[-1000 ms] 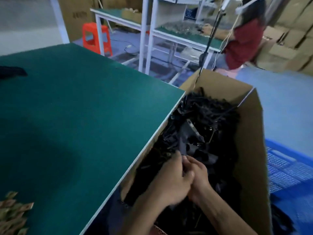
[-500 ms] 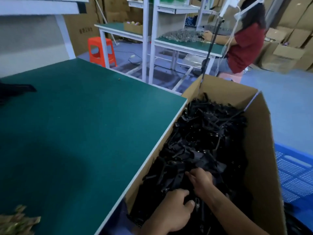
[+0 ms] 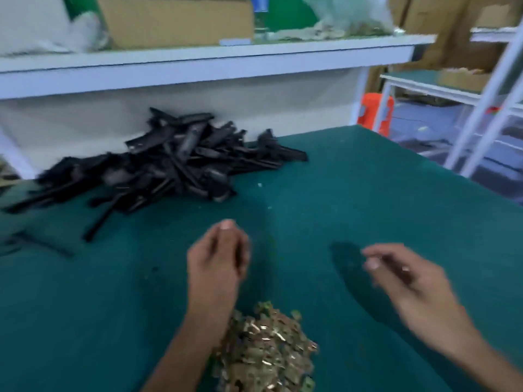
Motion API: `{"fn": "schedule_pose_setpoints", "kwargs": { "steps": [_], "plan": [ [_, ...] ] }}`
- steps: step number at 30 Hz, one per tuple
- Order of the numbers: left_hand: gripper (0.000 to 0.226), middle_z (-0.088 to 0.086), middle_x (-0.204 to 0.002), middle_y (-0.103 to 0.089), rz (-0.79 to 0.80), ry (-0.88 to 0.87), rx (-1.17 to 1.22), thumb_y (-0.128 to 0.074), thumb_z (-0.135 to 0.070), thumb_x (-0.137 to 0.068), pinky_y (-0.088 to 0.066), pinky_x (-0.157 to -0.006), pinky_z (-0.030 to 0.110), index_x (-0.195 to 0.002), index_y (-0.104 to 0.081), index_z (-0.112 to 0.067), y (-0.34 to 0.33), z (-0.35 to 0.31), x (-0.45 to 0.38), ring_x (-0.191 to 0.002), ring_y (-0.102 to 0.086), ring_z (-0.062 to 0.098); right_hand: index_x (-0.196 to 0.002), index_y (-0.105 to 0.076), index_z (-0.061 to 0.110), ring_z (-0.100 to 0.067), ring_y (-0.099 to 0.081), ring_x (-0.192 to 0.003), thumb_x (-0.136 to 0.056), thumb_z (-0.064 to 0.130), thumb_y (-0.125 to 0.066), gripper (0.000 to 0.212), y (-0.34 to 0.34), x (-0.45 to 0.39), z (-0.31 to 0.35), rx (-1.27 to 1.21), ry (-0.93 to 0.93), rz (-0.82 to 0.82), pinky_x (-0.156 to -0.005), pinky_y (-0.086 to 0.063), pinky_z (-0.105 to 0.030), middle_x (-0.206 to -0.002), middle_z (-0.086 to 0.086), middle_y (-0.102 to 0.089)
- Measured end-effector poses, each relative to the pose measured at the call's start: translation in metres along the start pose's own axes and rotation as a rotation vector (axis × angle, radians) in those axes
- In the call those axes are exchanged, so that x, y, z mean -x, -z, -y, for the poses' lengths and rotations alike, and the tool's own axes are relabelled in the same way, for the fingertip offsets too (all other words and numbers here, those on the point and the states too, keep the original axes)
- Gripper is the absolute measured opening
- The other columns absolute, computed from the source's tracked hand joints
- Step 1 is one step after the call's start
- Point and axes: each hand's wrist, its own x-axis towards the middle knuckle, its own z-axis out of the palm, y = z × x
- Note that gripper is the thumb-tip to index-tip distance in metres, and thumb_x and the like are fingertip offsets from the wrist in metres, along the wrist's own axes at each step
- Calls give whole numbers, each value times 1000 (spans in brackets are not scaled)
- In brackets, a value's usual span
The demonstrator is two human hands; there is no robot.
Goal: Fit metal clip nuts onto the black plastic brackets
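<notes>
A heap of black plastic brackets [image 3: 169, 162] lies at the back left of the green table [image 3: 353, 193]. A pile of brass-coloured metal clip nuts [image 3: 268, 352] sits at the near edge, between my forearms. My left hand [image 3: 216, 261] hovers above the table just beyond the nut pile, fingers loosely together, nothing visible in it. My right hand [image 3: 407, 278] is blurred to the right of it, fingers spread and empty. Both hands are well short of the bracket heap.
A white shelf [image 3: 198, 60] runs across the back above the table, carrying a cardboard box [image 3: 175, 21] and plastic bags. An orange stool [image 3: 373, 111] and white bench frames [image 3: 481, 108] stand beyond the table's right edge.
The view swung left from the cardboard box of brackets to the tabletop. Both hands left the box and now hover empty over the table near the clip nuts.
</notes>
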Motion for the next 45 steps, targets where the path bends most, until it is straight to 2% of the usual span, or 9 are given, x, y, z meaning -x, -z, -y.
{"fn": "schedule_pose_setpoints", "kwargs": {
  "steps": [4, 13, 16, 20, 26, 32, 35, 41, 45],
  "plan": [
    [56, 5, -57, -34, -423, 40, -51, -45, -50, -102, -24, -50, 37, -56, -37, -19, 78, 27, -24, -50, -25, 18, -100, -73, 28, -4, -67, -87, -92, 9, -72, 20, -99, -81, 14, 155, 152, 293, -83, -49, -21, -95, 13, -74],
    [31, -2, -73, -55, -382, -15, -127, -39, -7, -106, -38, -50, 23, -86, -55, -23, 87, 45, -42, -56, -41, 16, -114, -71, 27, -18, -55, -84, -91, 47, -71, 30, -251, -217, 55, 345, 224, 293, -70, -47, -36, -90, 9, -45],
    [27, -2, -74, -56, -383, 15, -120, -47, -1, -99, -40, -53, 28, -87, -58, -23, 92, 49, -43, -59, -43, 16, -75, -70, 26, -16, -54, -71, -92, 29, -74, 17, -260, -226, 55, 267, 249, 244, -59, -38, -29, -79, 10, -48],
    [17, -8, -73, -56, -355, -1, -144, -54, -10, -94, -40, -53, 32, -89, -60, -26, 88, 50, -42, -60, -44, 14, -111, -77, 12, -5, -53, -71, -88, 19, -78, 25, -235, -232, 73, 61, 302, 77, -68, -42, -16, -83, 7, -59],
    [19, -16, -90, -62, -416, -49, -199, -60, -18, -96, -46, -59, 18, -106, -55, -33, 86, 46, -38, -72, -58, 7, -99, -73, 33, 3, -53, -60, -85, 26, -77, 16, -162, -214, 126, -61, 439, -74, -62, -39, -8, -81, 10, -63],
    [65, -8, -159, -17, -394, -371, -704, -69, -18, -93, -37, -103, 13, -144, -31, -32, 78, 41, -35, -145, -27, 9, -70, -74, 10, -13, -46, -42, -82, 18, -81, 17, -150, -165, 131, -330, 53, 219, -40, -34, -22, -57, -1, -61],
    [70, 10, -167, -8, -372, -615, -1027, -66, -32, -96, -17, -121, 49, -152, -26, -20, 71, 38, -33, -154, -6, 33, -93, -76, 12, -16, -54, -51, -78, 6, -82, 17, -158, -141, 127, -449, -209, 390, -38, -37, -22, -70, -6, -72],
    [37, -3, -122, -70, -290, -733, -994, -38, -48, -106, -24, -118, 55, -127, -49, -19, 65, 19, -27, -125, -61, 21, -105, -72, 11, -13, -55, -42, -90, 27, -75, 23, -158, -101, 120, -643, -513, 632, -36, -43, -18, -67, -10, -69],
    [32, -7, -80, -66, -267, -472, -719, -37, -49, -104, -55, -59, 46, -117, -50, -23, 71, -16, -34, -65, -67, 24, -106, -76, 10, -15, -41, -39, -94, 53, -63, 46, -144, -101, 106, -484, -364, 691, -37, -31, -21, -52, -7, -55]
  ]
}}
